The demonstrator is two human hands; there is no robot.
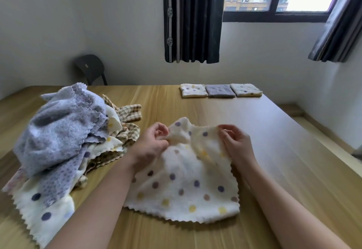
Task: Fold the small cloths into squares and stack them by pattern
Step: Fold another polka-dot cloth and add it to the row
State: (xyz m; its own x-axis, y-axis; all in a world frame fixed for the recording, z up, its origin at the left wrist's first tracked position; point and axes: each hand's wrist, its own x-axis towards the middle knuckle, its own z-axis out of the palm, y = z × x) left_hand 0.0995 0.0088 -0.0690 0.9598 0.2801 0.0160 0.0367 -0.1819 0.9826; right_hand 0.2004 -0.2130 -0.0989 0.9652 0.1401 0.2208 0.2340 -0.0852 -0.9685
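As we pinch dotted cloth (188, 180) w/ left hand (150, 143) & right hand (235, 143), pile (58, 141) left, 3 folded squares (221, 90) far.

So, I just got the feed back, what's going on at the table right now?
A person is working on a cream dotted cloth lying on the table. The left hand and right hand each pinch its far edge, and it is not yet folded. A pile of unfolded cloths sits to the left. A row of folded squares lies side by side at the far edge.
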